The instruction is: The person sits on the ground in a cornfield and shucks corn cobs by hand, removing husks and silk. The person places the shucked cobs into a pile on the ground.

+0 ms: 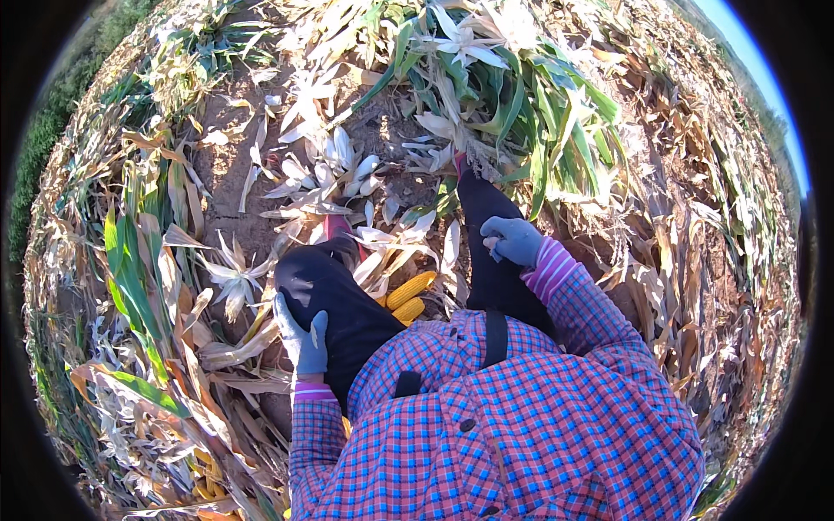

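My left hand, in a grey glove, lies along the outer side of my left thigh with its fingers stretched out and nothing in them. Over my right thigh, my right hand, gloved in grey too, is closed. A small pale bit shows at its fingers; what it is I cannot make out. Between my legs, bare yellow corn cobs lie on the ground near the hem of my checked shirt, beside dry corn husks. Neither hand touches the cobs.
A heap of green and dry corn stalks lies ahead of my right foot. Pale husks are strewn on bare soil ahead. Several yellow cobs lie at lower left, near green leaves. Dry stalks cover the right side.
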Motion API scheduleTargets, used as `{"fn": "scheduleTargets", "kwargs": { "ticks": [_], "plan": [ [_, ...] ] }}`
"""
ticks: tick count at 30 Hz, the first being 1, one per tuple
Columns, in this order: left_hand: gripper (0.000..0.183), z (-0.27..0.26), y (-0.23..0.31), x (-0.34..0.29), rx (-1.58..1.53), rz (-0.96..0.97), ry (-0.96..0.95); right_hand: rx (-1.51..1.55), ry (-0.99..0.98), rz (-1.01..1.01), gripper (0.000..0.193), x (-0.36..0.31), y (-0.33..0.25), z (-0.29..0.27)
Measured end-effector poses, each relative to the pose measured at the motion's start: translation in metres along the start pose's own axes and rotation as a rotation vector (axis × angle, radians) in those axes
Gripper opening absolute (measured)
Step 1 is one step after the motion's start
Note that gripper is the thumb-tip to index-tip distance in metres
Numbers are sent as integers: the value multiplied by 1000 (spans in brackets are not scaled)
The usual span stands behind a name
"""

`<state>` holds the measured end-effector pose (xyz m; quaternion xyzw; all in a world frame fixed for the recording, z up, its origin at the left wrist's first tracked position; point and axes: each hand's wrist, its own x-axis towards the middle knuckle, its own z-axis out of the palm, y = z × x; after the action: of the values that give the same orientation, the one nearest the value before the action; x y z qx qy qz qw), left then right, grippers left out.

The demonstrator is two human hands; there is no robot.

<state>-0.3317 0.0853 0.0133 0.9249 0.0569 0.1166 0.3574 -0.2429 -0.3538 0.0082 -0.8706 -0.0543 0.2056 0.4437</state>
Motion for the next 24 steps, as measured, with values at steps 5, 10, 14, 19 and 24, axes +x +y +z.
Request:
{"fn": "scheduleTargets", "kwargs": {
  "ticks": [5, 10, 14, 19, 24],
  "plan": [
    [82, -1, -1, 1, 13, -14, 23, -7, -34, -9, 19, 3, 5, 9],
    [81, 1, 1, 6, 31, -30, 16, -50, -11, 67, 19, 13, 38, 16],
    [81, -2, 0, -1, 12, -56, 30, -44, 55, 83, 18, 15, 49, 22],
    [80, -4, -5, 0, 7, -44, 29, -61, 233, 96, 12, 18, 44, 15],
    [79, -5, -3, -1, 24, -21, 27, 182, 496, 40, 13, 21, 82, 25]
  ]
}}
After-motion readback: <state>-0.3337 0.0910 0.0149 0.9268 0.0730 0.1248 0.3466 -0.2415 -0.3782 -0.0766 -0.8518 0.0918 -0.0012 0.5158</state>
